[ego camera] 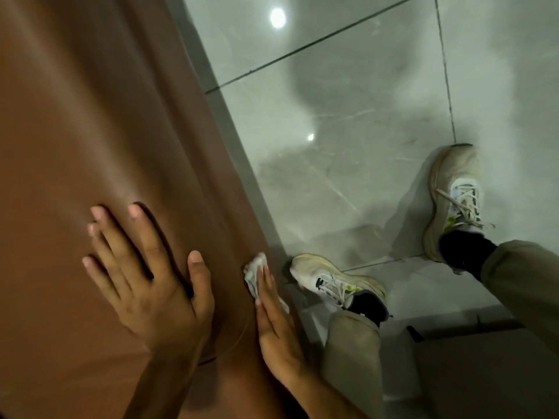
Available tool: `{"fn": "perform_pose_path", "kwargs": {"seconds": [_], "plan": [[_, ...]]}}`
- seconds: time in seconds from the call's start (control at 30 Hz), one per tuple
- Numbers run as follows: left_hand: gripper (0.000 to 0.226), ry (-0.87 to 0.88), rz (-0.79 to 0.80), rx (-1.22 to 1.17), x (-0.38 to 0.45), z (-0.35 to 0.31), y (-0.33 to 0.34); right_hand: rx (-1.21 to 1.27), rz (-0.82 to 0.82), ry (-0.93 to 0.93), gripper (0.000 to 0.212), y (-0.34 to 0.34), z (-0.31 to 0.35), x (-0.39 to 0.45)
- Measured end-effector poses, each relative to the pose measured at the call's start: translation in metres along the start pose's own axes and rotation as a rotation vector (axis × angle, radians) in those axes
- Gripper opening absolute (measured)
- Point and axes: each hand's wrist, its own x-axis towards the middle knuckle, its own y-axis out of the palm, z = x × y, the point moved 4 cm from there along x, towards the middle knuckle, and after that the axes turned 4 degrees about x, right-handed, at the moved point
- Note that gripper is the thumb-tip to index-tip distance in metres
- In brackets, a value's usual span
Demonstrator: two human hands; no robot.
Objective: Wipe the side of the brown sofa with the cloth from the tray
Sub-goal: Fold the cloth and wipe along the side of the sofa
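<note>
The smooth brown upholstered sofa side (99,116) is filling the left half of the view, slanting down toward the pale grey glossy tiled floor (348,101). The left hand (151,279) is lying flat against the sofa panel, palm down, its fingers (107,234) spreading wide and holding nothing; the fabric is dimpling slightly around the fingertips. The right hand (276,325) is pressing against the sofa's lower edge, just beside the left thumb, with its fingers held straight and close together. Under those fingers a small crumpled white cloth (255,272) is being pinned flat against the brown surface, its bunched end poking out past the fingertips, close to where the sofa is meeting the floor. The hand is not closing around the cloth but trapping it against the sofa.

To the right, the person's two worn off-white lace-up sneakers are standing on the tiles: one (335,282) just beside the cloth, the other (453,201) well apart. Olive trouser legs (354,352) and dark socks are showing above them. Two bright light spots are reflecting on the floor.
</note>
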Motion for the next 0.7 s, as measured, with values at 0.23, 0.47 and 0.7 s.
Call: {"fn": "perform_pose_path", "kwargs": {"seconds": [0.23,0.47,0.7], "plan": [[0.078,0.075,0.026,-0.078,0.027,0.006,-0.006,0.110,-0.095,0.176,0.053,-0.011,0.004,0.116],[0.076,0.037,-0.133,-0.058,0.150,0.008,-0.021,0.116,-0.170,0.143,0.047,-0.014,-0.022,0.023],[0.073,0.044,-0.192,-0.013,0.149,0.009,-0.009,0.007,-0.091,-0.396,0.045,0.019,0.218,0.232]]}}
